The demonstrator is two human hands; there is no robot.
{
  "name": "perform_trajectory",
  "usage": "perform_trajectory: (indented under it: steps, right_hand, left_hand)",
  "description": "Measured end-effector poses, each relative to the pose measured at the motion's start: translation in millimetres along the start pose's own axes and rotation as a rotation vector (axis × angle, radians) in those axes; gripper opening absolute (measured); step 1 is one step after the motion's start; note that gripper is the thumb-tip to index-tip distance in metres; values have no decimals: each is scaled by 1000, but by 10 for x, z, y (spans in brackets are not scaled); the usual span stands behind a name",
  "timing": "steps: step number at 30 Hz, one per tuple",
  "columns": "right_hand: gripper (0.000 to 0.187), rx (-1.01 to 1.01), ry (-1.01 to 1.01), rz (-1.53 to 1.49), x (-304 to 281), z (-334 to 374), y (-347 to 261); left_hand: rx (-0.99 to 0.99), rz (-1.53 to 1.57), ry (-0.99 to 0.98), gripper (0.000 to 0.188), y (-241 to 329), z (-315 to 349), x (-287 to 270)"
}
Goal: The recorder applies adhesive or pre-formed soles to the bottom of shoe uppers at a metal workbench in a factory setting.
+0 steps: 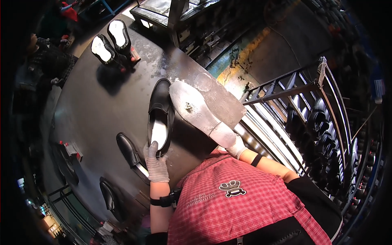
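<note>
My left hand [156, 163], in a pale ribbed glove, is closed round the heel end of a black loafer [159, 98]. The loafer points away from me, with its opening up and a white insole showing inside. To its right, a shoe sole [194, 108] faces up, pale and dusty, with a dark mark in its middle and a separate heel block. My gloved right hand [236, 148] grips that heel from the right, its fingers partly hidden behind it. Whether an upper is attached underneath cannot be seen.
Other black shoes lie on the grey table [90, 126], including one [130, 150] left of my left hand. Two shoes with white insoles [103, 50] stand at the far end. A metal rack [286, 87] holding black shoes is at the right. Another person [51, 59] stands at the far left.
</note>
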State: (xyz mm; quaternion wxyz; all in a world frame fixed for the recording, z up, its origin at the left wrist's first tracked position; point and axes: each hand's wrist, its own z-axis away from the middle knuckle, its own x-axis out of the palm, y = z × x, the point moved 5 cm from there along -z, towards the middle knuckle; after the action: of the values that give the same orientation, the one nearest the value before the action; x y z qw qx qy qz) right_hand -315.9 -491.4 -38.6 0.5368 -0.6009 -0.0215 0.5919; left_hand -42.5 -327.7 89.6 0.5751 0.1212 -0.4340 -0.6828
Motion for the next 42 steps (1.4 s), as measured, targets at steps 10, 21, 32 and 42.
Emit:
perform_trajectory:
  steps: [10,21,32,42]
  right_hand:
    - [43,9,-272,378,-1354,-683,-2276]
    - [26,-32,-433,718,-1374,-2309,-2755]
    - [56,239,225,-21,-1250,219,-1320]
    - [41,175,426,-311,-278,248,-197]
  left_hand:
    - [727,-822,99,68,789,-153,290]
    - [1312,-1083,-386,41,1537,-1146,1639]
    - [1127,-1601,-973,29,-84,-30,2387]
    - [1099,-1736,-625,25,-792,369,2183]
